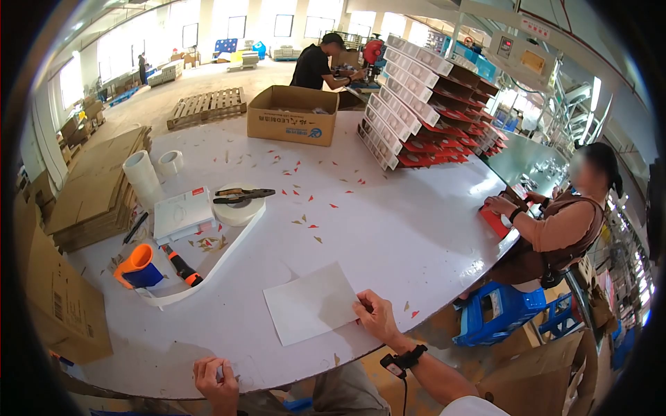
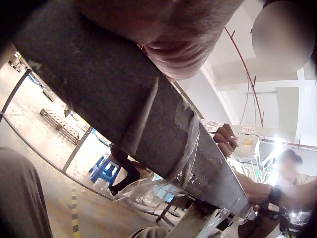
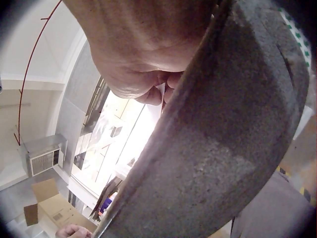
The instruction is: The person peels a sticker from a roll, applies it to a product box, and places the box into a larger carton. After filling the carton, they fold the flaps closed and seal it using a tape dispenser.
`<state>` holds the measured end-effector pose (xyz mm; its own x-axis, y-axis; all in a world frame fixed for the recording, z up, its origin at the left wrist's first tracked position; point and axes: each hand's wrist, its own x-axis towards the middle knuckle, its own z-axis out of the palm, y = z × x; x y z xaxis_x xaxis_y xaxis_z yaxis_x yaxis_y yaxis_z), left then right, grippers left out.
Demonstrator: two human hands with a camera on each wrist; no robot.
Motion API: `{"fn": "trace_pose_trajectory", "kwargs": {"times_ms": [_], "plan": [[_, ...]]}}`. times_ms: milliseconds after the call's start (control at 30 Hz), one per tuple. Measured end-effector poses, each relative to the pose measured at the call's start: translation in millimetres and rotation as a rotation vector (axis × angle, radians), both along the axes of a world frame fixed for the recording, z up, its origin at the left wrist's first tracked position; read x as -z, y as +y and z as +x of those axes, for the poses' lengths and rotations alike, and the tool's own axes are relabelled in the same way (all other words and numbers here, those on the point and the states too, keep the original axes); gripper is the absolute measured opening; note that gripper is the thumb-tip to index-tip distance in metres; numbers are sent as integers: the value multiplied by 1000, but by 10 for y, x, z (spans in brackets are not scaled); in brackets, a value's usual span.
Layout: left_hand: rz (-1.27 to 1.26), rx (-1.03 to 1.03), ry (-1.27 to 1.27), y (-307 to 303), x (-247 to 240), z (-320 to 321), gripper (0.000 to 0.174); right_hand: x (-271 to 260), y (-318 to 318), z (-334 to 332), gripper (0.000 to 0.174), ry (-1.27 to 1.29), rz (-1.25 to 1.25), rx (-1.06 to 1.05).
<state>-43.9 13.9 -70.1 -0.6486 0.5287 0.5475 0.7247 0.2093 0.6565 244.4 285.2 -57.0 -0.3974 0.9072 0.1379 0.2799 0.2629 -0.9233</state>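
On the table's front part lies a flat white rectangular sheet (image 1: pixel 310 305), set at a slant. My right hand (image 1: pixel 377 317) pinches it at its right edge, thumb and fingers curled there. At the front edge of the table rests my left hand (image 1: pixel 215 383), fingers curled, with a small pale scrap (image 1: pixel 220 373) showing between them; I cannot tell what the scrap is. In the left wrist view the dark table underside (image 2: pixel 114 94) hides the left fingers. In the right wrist view the right hand (image 3: pixel 143 54) reaches over the table edge, fingers partly hidden.
At left are tape rolls (image 1: pixel 142 179), a white box (image 1: pixel 182 216), pliers (image 1: pixel 244 195), a utility knife (image 1: pixel 182 266) and an orange-blue tape dispenser (image 1: pixel 141 266). A carton (image 1: pixel 293 118) and stacked trays (image 1: pixel 409 97) stand behind. Red scraps are scattered about. Another person (image 1: pixel 565 215) works at right.
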Motion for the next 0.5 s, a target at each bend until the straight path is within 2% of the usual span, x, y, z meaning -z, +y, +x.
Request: {"fn": "trace_pose_trajectory", "kwargs": {"times_ms": [500], "plan": [[-13,13,29,-7,-31,4,8,-60,-25,-13,13,1,-19,-1]]}}
